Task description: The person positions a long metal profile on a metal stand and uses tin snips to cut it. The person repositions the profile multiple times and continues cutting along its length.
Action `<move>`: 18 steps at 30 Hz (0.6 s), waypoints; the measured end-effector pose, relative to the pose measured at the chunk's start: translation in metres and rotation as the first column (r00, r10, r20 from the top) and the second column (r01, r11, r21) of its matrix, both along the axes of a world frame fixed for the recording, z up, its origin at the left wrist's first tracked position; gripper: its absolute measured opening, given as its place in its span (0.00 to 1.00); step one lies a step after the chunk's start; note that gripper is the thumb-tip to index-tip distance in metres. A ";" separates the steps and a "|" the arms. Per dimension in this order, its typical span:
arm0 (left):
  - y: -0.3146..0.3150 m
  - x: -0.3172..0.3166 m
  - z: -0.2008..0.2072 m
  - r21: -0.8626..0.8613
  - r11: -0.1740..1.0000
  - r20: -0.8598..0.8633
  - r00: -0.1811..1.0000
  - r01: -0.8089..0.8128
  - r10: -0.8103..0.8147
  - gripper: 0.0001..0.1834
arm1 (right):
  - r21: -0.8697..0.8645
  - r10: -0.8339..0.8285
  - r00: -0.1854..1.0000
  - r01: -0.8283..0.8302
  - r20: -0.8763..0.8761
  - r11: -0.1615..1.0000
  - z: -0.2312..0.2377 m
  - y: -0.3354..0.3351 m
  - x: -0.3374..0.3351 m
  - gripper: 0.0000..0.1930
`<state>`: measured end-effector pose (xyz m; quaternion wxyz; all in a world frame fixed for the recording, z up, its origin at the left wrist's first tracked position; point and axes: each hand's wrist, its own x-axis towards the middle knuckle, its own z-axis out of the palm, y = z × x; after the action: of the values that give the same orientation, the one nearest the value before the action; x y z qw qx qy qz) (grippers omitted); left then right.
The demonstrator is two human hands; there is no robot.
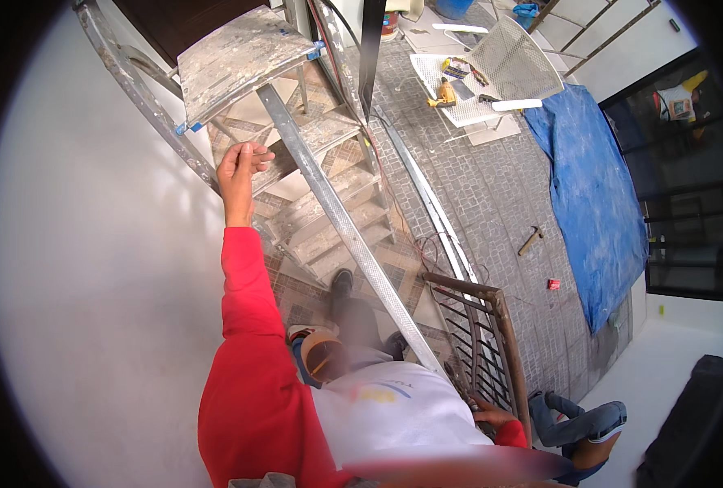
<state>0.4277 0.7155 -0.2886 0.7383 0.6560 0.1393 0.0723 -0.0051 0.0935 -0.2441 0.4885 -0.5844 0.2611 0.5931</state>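
My left hand, in a red sleeve, is raised beside the ladder's top platform, its fingertips pinched together. Whatever sits between them, if anything, is too small to name. A long perforated metal channel slants from under the paint-spattered stepladder platform down to my right side. Low on the right, my right hand is curled beside the channel's lower end and the railing. A dark object lies by its fingers; its kind is unclear and my body partly hides it.
A brown metal railing stands close on my right. Beyond are a white mesh chair bearing a yellow drill, a hammer, a blue tarp and long metal strips. Another person's bent legs show lower right.
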 end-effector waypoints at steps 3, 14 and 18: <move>0.019 -0.027 0.021 0.464 0.640 0.382 0.790 -0.612 0.479 0.24 | -0.050 0.031 0.999 -0.030 0.030 0.998 0.002 0.004 0.000 0.57; 0.043 -0.021 -0.089 0.411 0.728 0.238 0.835 -0.549 0.496 0.29 | -0.133 0.080 0.993 -0.068 0.086 0.989 0.022 -0.008 0.016 0.54; 0.069 -0.004 -0.095 0.564 0.671 0.116 0.851 -0.481 0.512 0.23 | -0.179 0.045 0.992 -0.024 0.117 0.984 0.029 -0.021 0.026 0.54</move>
<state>0.4235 0.7847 -0.3832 0.4539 0.7856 0.3030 0.2917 0.0211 0.0724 -0.2152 0.4392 -0.6646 0.2726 0.5395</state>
